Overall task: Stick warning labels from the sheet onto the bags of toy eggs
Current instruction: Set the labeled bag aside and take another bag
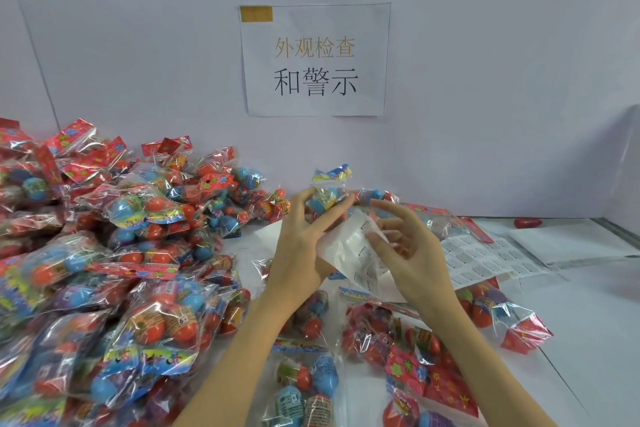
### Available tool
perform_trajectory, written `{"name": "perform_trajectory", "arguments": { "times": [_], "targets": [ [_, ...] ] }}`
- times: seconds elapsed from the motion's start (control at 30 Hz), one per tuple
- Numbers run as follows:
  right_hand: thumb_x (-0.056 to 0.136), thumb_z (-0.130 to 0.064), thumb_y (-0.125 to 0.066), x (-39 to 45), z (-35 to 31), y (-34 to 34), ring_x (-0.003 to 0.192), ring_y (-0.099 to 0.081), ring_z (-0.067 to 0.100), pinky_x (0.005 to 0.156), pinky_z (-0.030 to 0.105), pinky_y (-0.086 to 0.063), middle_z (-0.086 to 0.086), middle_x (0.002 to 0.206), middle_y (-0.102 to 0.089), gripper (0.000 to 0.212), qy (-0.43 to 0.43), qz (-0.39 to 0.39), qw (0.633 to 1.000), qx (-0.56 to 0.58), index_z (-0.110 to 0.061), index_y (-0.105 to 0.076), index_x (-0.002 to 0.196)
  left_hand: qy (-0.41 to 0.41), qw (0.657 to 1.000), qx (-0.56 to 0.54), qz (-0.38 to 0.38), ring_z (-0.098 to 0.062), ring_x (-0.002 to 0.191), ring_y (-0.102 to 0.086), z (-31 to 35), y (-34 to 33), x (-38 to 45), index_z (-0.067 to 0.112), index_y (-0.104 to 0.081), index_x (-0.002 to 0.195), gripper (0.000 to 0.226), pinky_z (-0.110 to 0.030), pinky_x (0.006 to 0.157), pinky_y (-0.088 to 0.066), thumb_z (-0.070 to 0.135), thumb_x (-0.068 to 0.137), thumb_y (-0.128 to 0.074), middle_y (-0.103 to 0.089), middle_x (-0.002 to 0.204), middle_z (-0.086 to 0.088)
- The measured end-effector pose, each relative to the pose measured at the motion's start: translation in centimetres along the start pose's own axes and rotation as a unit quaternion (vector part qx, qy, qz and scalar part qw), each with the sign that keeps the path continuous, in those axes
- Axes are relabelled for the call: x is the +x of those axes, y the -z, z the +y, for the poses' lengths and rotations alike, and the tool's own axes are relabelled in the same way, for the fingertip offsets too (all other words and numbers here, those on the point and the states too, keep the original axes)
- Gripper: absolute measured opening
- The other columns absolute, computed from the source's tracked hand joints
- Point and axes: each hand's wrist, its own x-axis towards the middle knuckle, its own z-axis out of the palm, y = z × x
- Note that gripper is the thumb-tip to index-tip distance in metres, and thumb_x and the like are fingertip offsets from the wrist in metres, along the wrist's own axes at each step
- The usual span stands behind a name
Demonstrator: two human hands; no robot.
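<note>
On the white table (588, 340), a large heap of bagged toy eggs (104, 253) fills the left side, with more bags (398, 333) scattered near the person. At centre, the left hand (301, 246) grips a white label sheet (349, 253) held above the table. Beside it, the right hand (412, 253) touches the sheet with its thumb, its fingers loosely spread.

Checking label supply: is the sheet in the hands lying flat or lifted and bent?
Lifted and bent. The left hand holds the label sheet above the table, its surface curving, while the right hand picks at it.
</note>
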Motion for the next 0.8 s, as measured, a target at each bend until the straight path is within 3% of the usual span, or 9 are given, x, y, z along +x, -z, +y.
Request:
{"name": "perform_trajectory", "arguments": {
  "times": [0.1, 0.2, 0.3, 0.37, 0.43, 0.53, 0.73, 0.8],
  "targets": [
    [0.098, -0.012, -0.073, 0.02, -0.14, 0.14, 0.086, -0.067, 0.014, 0.079, 0.025, -0.057, -0.004, 0.094, -0.072, 0.032, -0.016, -0.01, 0.999, 0.039, -0.038, -0.075, 0.118, -0.019, 1.0, 0.011, 0.004, -0.024, 0.127, -0.049, -0.04, 0.09, -0.03, 0.033, -0.071, 0.135, 0.063, -0.047, 0.105, -0.052, 0.008, 0.08, -0.09, -0.047, 0.145, 0.0],
    [0.099, -0.01, -0.071, 0.07, -0.02, 0.22, 0.084, -0.064, 0.009, 0.079, 0.022, -0.055, -0.012, 0.091, -0.072, 0.034, -0.027, -0.028, 0.999, 0.012, -0.038, -0.078, 0.117, -0.01, 1.0, -0.005, 0.004, -0.027, 0.115, -0.053, 0.33, 0.06, -0.19, 0.033, -0.075, 0.126, 0.046, -0.046, 0.096, -0.054, 0.021, 0.084, -0.087, -0.05, 0.14, 0.005],
    [0.1, -0.012, -0.069, 0.09, 0.02, 0.29, 0.092, -0.069, 0.006, 0.084, 0.023, -0.055, -0.016, 0.1, -0.076, 0.031, -0.017, -0.038, 0.998, -0.053, -0.034, -0.076, 0.12, 0.007, 1.0, 0.007, 0.003, -0.033, 0.108, -0.056, 0.56, -0.04, -0.23, 0.028, -0.08, 0.119, 0.036, -0.047, 0.09, -0.054, 0.02, 0.084, -0.087, -0.057, 0.138, -0.001],
    [0.101, -0.012, -0.068, -0.02, 0.17, 0.24, 0.1, -0.07, 0.009, 0.091, 0.029, -0.055, -0.016, 0.108, -0.076, 0.03, 0.003, -0.036, 0.993, -0.108, -0.033, -0.074, 0.121, 0.029, 1.0, 0.008, -0.004, -0.034, 0.107, -0.056, 0.52, 0.02, -0.18, 0.023, -0.081, 0.115, 0.035, -0.047, 0.089, -0.054, 0.016, 0.082, -0.088, -0.059, 0.139, -0.005],
    [0.101, -0.011, -0.068, -0.18, 0.13, 0.14, 0.099, -0.069, 0.009, 0.09, 0.025, -0.054, -0.02, 0.104, -0.075, 0.032, 0.018, -0.034, 0.991, -0.129, -0.037, -0.073, 0.118, 0.047, 0.999, 0.005, -0.018, -0.033, 0.107, -0.056, 0.45, 0.14, -0.19, 0.021, -0.082, 0.114, 0.036, -0.047, 0.089, -0.052, 0.015, 0.08, -0.09, -0.059, 0.14, -0.006],
    [0.099, -0.009, -0.07, -0.29, 0.09, 0.07, 0.096, -0.069, 0.008, 0.085, 0.016, -0.05, -0.023, 0.099, -0.074, 0.034, 0.027, -0.026, 0.991, -0.126, -0.041, -0.072, 0.111, 0.049, 0.998, 0.01, -0.028, -0.03, 0.106, -0.055, 0.25, 0.19, -0.2, 0.019, -0.083, 0.112, 0.037, -0.046, 0.09, -0.052, 0.015, 0.077, -0.092, -0.059, 0.14, -0.007],
    [0.098, -0.016, -0.073, -0.22, 0.22, 0.04, 0.09, -0.068, 0.012, 0.084, 0.022, -0.053, -0.015, 0.09, -0.07, 0.035, 0.013, -0.015, 0.995, -0.1, -0.041, -0.069, 0.121, 0.053, 0.997, 0.005, -0.049, -0.034, 0.107, -0.057, 0.04, 0.07, -0.17, 0.019, -0.082, 0.116, 0.041, -0.047, 0.092, -0.052, 0.021, 0.076, -0.093, -0.058, 0.142, -0.006],
    [0.098, -0.016, -0.073, -0.24, 0.2, 0.06, 0.091, -0.068, 0.009, 0.083, 0.019, -0.052, -0.017, 0.091, -0.071, 0.029, 0.016, -0.01, 0.994, -0.107, -0.042, -0.07, 0.111, 0.06, 0.997, 0.005, -0.052, -0.034, 0.107, -0.056, 0.14, 0.09, -0.16, 0.018, -0.082, 0.115, 0.041, -0.047, 0.091, -0.053, 0.021, 0.076, -0.093, -0.058, 0.143, -0.007]
  ]
}}
